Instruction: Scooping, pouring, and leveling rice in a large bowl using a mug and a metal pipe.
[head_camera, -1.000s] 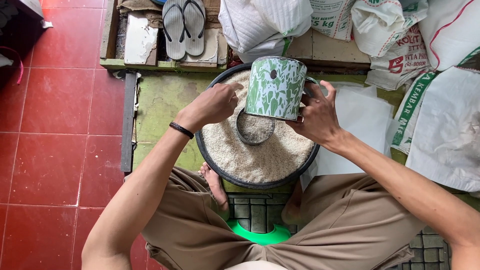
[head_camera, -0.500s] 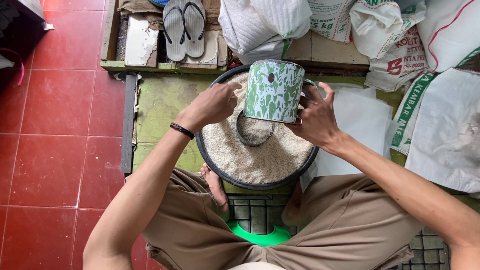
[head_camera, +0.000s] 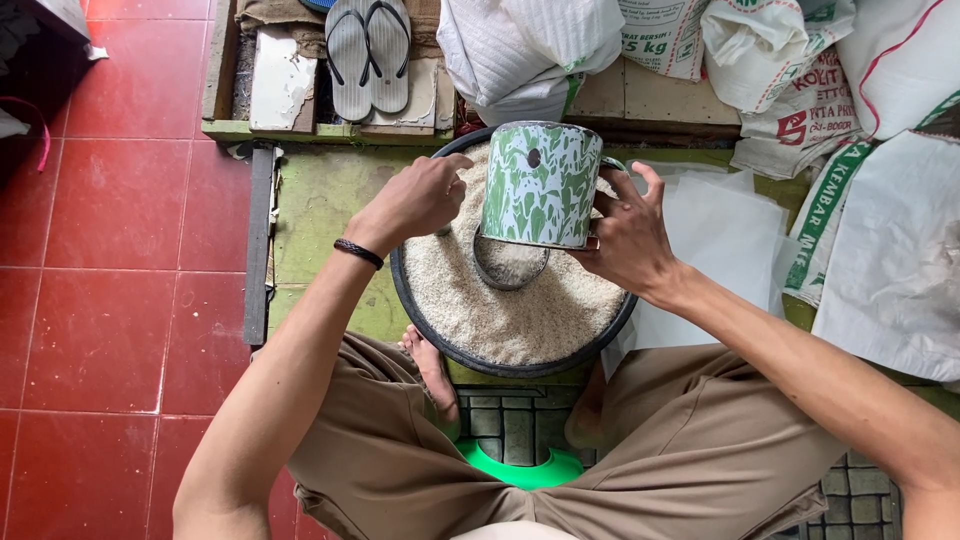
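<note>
Red tile floor (head_camera: 110, 300) fills left of frame. Grey sandals (head_camera: 368, 55) upper centre on wooden pallet (head_camera: 225, 80). White sacks (head_camera: 880, 200) piled upper right. Daylight, even.

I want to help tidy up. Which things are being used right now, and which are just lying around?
In use:
- mug, gripped by right hand
- small cup sitting in the rice
- black basin
- left hand, over the rice

Lying around:
- sandals
- sacks
- green stool

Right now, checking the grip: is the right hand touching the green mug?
Touching. The head view shows the right hand wrapped against the green mug at its side.
</note>
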